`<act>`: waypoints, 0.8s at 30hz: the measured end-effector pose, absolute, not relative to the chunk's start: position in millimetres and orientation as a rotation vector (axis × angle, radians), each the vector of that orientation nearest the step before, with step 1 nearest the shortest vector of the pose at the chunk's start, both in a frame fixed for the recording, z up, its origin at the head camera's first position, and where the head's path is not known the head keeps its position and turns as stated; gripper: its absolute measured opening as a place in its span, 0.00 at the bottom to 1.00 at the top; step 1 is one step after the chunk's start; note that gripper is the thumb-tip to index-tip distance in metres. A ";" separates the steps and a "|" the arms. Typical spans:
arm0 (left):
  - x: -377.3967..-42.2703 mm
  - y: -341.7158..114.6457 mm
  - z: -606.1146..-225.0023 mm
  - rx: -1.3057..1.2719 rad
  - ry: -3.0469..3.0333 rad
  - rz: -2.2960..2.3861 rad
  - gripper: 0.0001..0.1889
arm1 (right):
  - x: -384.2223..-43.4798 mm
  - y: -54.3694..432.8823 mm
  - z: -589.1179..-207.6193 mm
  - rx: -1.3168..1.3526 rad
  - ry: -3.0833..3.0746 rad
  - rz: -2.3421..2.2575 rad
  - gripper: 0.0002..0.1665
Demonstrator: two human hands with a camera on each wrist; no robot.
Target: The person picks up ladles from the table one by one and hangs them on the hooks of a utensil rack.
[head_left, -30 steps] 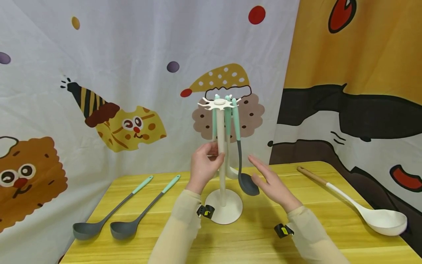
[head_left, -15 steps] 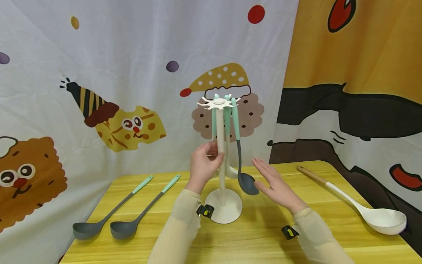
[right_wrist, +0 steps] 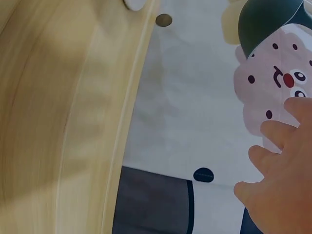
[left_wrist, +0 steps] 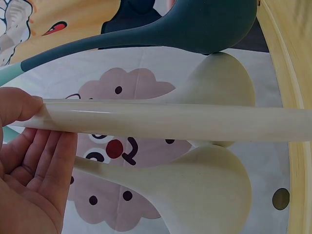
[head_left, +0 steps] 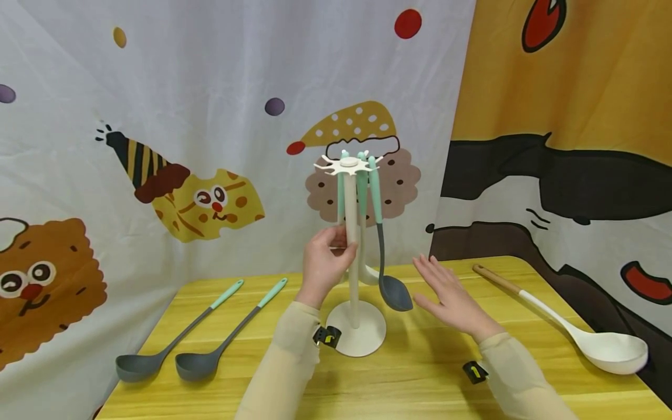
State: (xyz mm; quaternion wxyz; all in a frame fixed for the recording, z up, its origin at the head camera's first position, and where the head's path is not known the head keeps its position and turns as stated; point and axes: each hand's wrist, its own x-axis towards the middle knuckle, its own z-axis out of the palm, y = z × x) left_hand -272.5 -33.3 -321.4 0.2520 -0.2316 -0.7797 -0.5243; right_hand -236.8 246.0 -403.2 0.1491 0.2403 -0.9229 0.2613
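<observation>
The left hand holds the white stand by its pole, with the thumb on one side and the fingers on the other. The stand is upright, and its round foot sits on the yellow wooden table. The right hand is to the right of the stand, with its fingers out straight and nothing in it. It is just beside the scoop of the hanging gray ladle, which hangs by its green handle from the right side of the stand. Behind the pole of the stand hang one white spoon and another white spoon. To the left of the stand, the first flat ladle and the second flat ladle lie side by side, both gray with green handles. Well to the right of the stand lies a big white ladle with a brown handle. Behind the stand hangs a cloth with funny food faces on it.
</observation>
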 end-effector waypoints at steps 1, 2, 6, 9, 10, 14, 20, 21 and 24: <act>-272.2 -33.3 -321.3 -0.629 -2.122 -1.425 0.10 | -236.5 247.4 -403.5 0.683 -2.663 0.741 0.43; -272.1 -33.4 -321.1 -0.626 -2.123 -1.423 0.10 | -236.3 248.7 -403.7 0.678 -2.670 0.730 0.43; -272.1 -33.4 -321.2 -0.621 -2.127 -1.415 0.10 | -236.4 254.2 -404.3 0.651 -2.707 0.689 0.44; -272.1 -33.4 -321.3 -0.623 -2.127 -1.411 0.10 | -236.6 258.6 -405.1 0.631 -2.735 0.658 0.45; -272.2 -33.4 -321.4 -0.624 -2.126 -1.410 0.10 | -236.5 260.0 -405.0 0.624 -2.744 0.652 0.45; -272.1 -33.6 -321.3 -0.627 -2.124 -1.412 0.11 | -235.1 265.0 -404.8 0.598 -2.778 0.615 0.46; -272.2 -33.8 -321.1 -0.620 -2.132 -1.409 0.10 | -233.1 272.4 -406.6 0.571 -2.831 0.586 0.47; -272.2 -33.9 -321.2 -0.623 -2.129 -1.409 0.10 | -232.9 273.8 -407.0 0.567 -2.839 0.579 0.48; -272.2 -33.5 -321.5 -0.627 -2.126 -1.407 0.10 | -232.5 278.2 -408.2 0.548 -2.860 0.551 0.49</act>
